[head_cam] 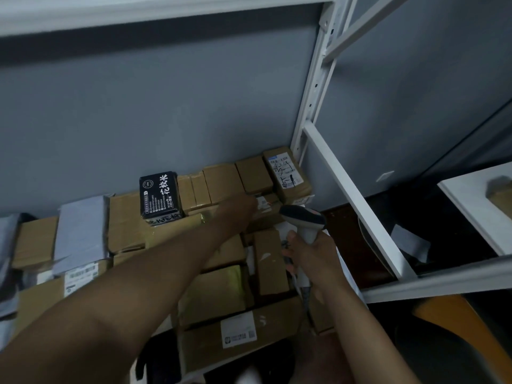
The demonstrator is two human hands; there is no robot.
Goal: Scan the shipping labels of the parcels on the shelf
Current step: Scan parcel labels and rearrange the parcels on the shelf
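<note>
1. Right hand [310, 253] grips the scanner [303, 220] by its handle, fingers wrapped round it; head points toward the back right of the shelf [443, 284].
2. Left hand [243, 207] reaches across the parcels toward a small box [266, 206] under the back row. It is blurred; I cannot tell whether the fingers pinch, press or only touch it.
3. That box shows a white label [261, 202] just past the left fingertips. My guess: this is the label in hand, being turned or steadied for the scanner.
4. Parcels fill the shelf in rows and stacks: brown cartons, a black pack [160, 199] on top, a grey bag [81, 231] to the left, a labelled carton [289, 176] in the back right corner, a front carton [241, 332] with its label facing up.
5. Risk: the left arm lies over the middle parcels. Pulling the small box out could tip the stacked boxes above it.
6. Risk: several labels sit close together at back right. The beam could read the corner carton instead of the small box, giving a wrong or double scan.
7. Risk: light is dim and the view smeared. A tilted or shadowed label may not read.
8. Risk: the scanner cable [300, 284] runs down past the right wrist, near the cartons; it could snag on an edge.
</note>
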